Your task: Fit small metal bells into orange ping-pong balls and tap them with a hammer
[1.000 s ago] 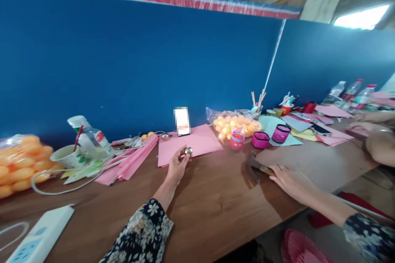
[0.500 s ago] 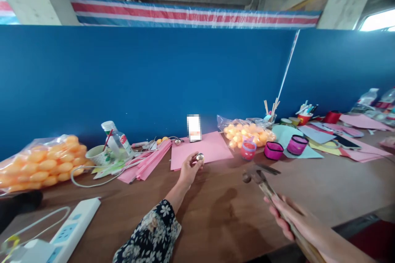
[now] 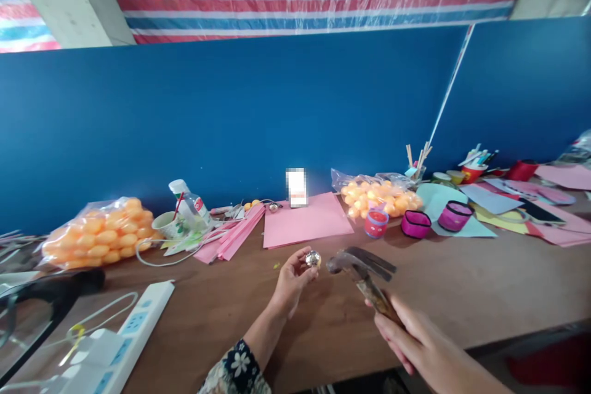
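Observation:
Between the thumb and fingers of my left hand [image 3: 294, 277] is a small shiny silver ball [image 3: 313, 259], raised above the brown table [image 3: 221, 320]. My right hand [image 3: 406, 329] is wrapped round the wooden handle of a claw hammer [image 3: 364, 271]. The hammer's round striking face points left and sits close to the silver ball, with a small gap between them. Its claw points to the right. Past my left hand lies a sheet of pink paper [image 3: 307, 221].
Bags of orange balls lie left [image 3: 101, 237] and right [image 3: 381, 197]. A white power strip [image 3: 138, 326] is at front left. Magenta bands [image 3: 415, 225], a red cup [image 3: 376, 223] and a plastic bottle [image 3: 189, 203] stand along the back, before a blue partition [image 3: 258, 111].
My right hand has brought the hammer leftward, nearer the silver ball. The ball in my left hand has come slightly closer and to the right. The head view has shifted left and downward.

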Tool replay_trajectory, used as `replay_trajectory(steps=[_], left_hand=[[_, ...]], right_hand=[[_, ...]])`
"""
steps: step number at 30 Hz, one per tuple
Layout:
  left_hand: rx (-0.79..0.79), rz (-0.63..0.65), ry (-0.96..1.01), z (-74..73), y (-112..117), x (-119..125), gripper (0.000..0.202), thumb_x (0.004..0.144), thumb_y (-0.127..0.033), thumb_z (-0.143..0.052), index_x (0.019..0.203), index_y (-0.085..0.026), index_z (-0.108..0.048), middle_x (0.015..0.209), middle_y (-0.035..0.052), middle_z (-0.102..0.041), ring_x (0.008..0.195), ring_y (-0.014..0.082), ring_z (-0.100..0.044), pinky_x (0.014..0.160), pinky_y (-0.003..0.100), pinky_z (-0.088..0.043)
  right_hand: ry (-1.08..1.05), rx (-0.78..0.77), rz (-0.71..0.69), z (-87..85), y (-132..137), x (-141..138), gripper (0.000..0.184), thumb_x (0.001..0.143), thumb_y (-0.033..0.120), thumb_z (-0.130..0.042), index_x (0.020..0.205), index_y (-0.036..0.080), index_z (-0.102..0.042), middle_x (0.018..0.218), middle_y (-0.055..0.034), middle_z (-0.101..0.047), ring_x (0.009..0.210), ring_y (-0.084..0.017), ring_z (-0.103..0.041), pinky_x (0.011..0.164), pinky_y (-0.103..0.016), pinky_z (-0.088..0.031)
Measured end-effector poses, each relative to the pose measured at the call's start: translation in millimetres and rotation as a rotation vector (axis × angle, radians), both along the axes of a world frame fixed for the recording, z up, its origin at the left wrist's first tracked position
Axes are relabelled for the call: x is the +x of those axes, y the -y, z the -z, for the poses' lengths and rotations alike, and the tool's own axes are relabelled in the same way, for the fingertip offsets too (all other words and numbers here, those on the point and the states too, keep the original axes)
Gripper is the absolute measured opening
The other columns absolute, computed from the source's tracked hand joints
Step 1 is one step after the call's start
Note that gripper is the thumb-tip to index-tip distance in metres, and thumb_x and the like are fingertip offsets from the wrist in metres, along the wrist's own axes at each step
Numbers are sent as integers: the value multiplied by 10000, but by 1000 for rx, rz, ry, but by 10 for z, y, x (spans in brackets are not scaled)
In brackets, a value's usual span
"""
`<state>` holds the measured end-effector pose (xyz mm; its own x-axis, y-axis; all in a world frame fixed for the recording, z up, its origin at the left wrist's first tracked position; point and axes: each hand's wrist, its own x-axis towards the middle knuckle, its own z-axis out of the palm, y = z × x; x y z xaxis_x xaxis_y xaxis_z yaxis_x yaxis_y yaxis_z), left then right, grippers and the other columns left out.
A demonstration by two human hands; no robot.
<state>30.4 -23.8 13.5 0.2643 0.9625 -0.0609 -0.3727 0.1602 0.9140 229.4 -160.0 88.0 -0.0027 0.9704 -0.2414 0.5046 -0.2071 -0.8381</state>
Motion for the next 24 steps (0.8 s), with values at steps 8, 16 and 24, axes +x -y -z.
replay_trajectory(steps=[8, 16, 24], left_hand=[[7, -46, -31, 26, 17, 72, 459, 589, -205, -735, 1003, -167, -542, 907, 62, -649, 720, 119, -607, 677, 237, -464], [54, -76, -94, 1, 14, 93, 437, 537, -184, -754, 932, -157, -569, 894, 54, -653, 699, 120, -612, 656, 230, -471], [50, -103, -99, 58, 7, 111, 406, 565, -234, -746, 911, -149, -553, 736, 19, -645, 598, 99, -586, 600, 229, -471]], right_hand=[[-39, 18, 23, 107, -139, -63, 412, 842, 526, -352, 1062, 191, -446, 595, 54, -450, 501, -106, -460, 523, -236, -419], [-112, 75, -20, 173, -281, -142, 362, 857, 507, -351, 975, 191, -484, 603, 55, -451, 454, -81, -410, 485, -221, -399], [-148, 56, 0, 189, -307, -159, 334, 853, 490, -367, 944, 192, -488, 583, 59, -445, 456, -81, -409, 481, -213, -384]])
